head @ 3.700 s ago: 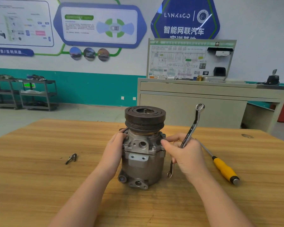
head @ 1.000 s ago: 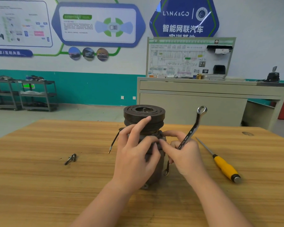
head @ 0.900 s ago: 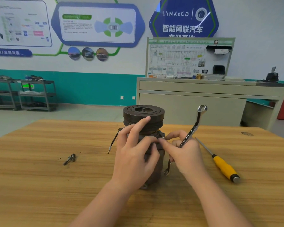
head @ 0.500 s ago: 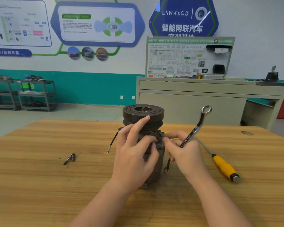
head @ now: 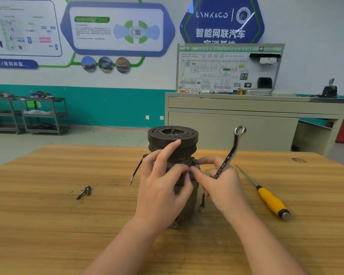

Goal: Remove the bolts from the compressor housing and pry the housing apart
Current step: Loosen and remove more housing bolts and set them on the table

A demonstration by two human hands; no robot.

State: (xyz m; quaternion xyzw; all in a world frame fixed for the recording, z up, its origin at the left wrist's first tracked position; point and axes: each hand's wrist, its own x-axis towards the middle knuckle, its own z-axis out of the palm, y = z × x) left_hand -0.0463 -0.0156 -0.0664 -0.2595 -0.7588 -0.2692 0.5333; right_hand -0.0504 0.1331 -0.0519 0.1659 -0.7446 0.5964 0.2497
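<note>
Head view: left hand [head: 163,187] grips the heavy, rigid compressor [head: 174,147]; right hand [head: 220,185], clutching the wrench [head: 229,155], pinches a bolt [head: 196,166] under its pulley.

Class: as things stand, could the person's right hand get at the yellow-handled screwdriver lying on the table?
Probably not right away: the right hand already grips the ring spanner. The path to the screwdriver on its right looks unobstructed.

Colours on the bench, centre and right of frame
Dark grey grooved pulley [head: 173,135], silver ring spanner [head: 229,155], yellow-handled screwdriver [head: 271,201], streaky light-brown wooden table [head: 48,225].
</note>
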